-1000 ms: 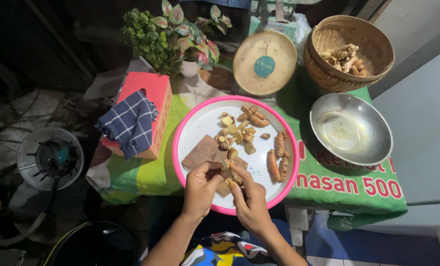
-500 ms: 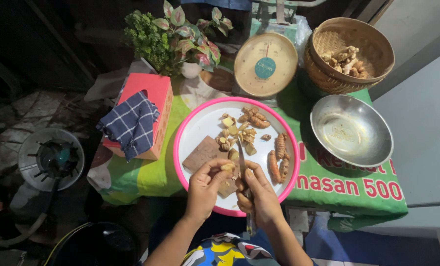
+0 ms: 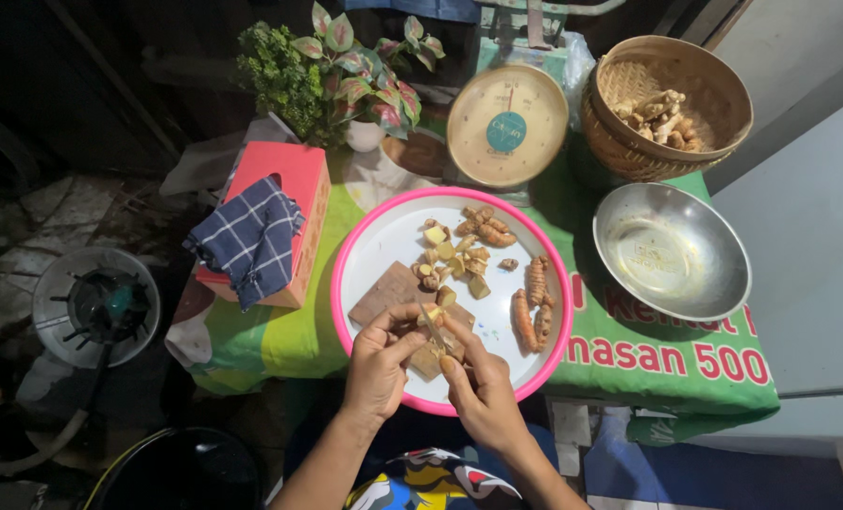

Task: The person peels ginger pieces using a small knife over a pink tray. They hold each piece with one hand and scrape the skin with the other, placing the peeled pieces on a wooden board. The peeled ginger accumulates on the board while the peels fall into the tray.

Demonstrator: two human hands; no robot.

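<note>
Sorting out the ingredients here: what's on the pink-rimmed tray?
On the tray: cut root pieces, whole turmeric roots and a small brown board. Both hands cover the board's near end.

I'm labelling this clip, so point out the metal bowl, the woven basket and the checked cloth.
metal bowl (image 3: 723, 247): head view, on the bare inner wall at its right side.
woven basket (image 3: 629, 151): head view, on its outer woven wall, lower left.
checked cloth (image 3: 249, 236): head view, on the middle of the folded fabric.

Single head camera, straight down over worktop (image 3: 629, 378), mid-range; fingers (image 3: 412, 326) low centre, scene beyond them
</note>
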